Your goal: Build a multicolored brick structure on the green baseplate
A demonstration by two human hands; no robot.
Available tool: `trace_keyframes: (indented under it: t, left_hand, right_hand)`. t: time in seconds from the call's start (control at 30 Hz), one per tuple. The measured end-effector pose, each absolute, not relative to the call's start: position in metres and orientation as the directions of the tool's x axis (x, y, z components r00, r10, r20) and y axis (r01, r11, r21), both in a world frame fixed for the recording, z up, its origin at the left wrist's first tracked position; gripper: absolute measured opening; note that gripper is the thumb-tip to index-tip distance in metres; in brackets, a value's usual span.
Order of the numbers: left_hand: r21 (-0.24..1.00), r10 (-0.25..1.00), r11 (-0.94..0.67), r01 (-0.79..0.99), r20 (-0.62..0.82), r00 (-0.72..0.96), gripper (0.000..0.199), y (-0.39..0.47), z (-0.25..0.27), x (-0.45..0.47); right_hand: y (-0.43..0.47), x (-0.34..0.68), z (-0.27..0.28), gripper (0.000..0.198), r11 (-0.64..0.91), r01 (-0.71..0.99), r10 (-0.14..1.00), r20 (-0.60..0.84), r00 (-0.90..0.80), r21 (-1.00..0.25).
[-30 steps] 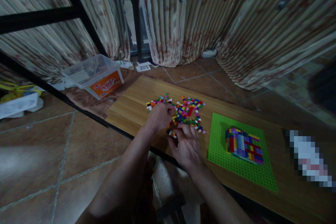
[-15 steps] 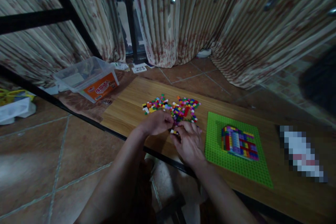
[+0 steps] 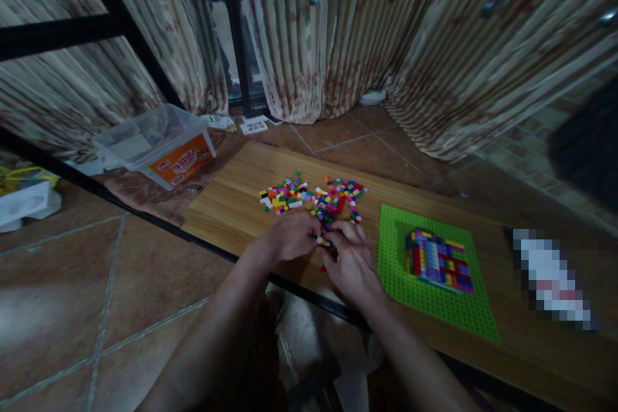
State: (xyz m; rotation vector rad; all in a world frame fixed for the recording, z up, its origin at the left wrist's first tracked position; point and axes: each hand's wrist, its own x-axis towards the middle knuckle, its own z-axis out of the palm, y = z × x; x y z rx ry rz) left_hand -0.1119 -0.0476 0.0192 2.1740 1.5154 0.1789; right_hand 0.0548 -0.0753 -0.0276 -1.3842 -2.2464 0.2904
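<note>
My left hand (image 3: 295,235) and my right hand (image 3: 353,259) meet low over the near side of the wooden table, fingers curled in a pinch. Between their fingertips sits a small cluster of toy bricks (image 3: 322,241), with white and yellow showing; the fingers partly cover it. A bit of red shows just below my right fingertips. Loose toy bricks (image 3: 342,188) in many colours lie scattered just beyond my hands. Right of my right hand, a green baseplate (image 3: 393,264) carries a low multicoloured brick build (image 3: 437,261).
The wooden table (image 3: 226,196) has a dark front edge. A pixelated object (image 3: 553,277) lies at its right end. On the tiled floor stand a clear plastic box (image 3: 159,141) with an orange label and a white container (image 3: 29,203). Striped curtains (image 3: 313,45) hang behind.
My left hand has moved slightly down and in against the right fingers. More of the bricks between the fingertips shows, and red is now visible below them. The view has shifted slightly.
</note>
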Motion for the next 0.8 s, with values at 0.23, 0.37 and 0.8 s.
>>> trace_keyframes:
  t: [0.23,0.37,0.8]
  left_hand:
    - [0.628,0.925,-0.211,0.749,-0.12,0.361,0.017,-0.043,0.022,-0.119]
    - [0.695,0.917,-0.219,0.685,-0.094,0.388,0.014,-0.041,0.025,-0.112]
    - [0.671,0.94,-0.261,0.694,0.012,0.342,0.017,-0.039,0.017,-0.087]
  right_hand:
    - [-0.069,0.065,-0.025,0.013,0.425,0.768,0.899,0.322,-0.296,-0.48]
    - [-0.066,0.07,-0.019,0.017,0.387,0.685,0.919,0.314,-0.237,-0.617]
    - [-0.061,0.077,-0.016,0.018,0.297,0.626,0.951,0.283,-0.124,-0.721]
